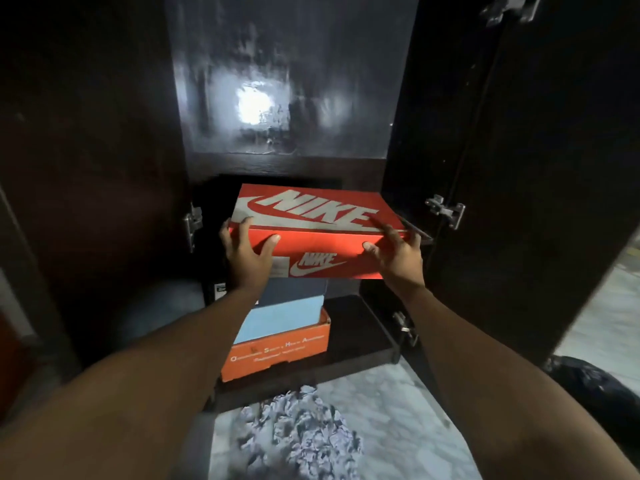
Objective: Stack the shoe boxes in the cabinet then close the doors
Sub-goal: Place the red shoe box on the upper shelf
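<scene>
The red-orange Nike shoe box (318, 220) carries large white lettering and a swoosh on its lid, with a smaller logo on its front face. It sits inside the dark cabinet (433, 133), above a stack of a blue box (280, 318) and an orange box (277, 351). The left hand (247, 249) and right hand (398, 252) grip its front corners, fingers curled over the lid edge.
</scene>
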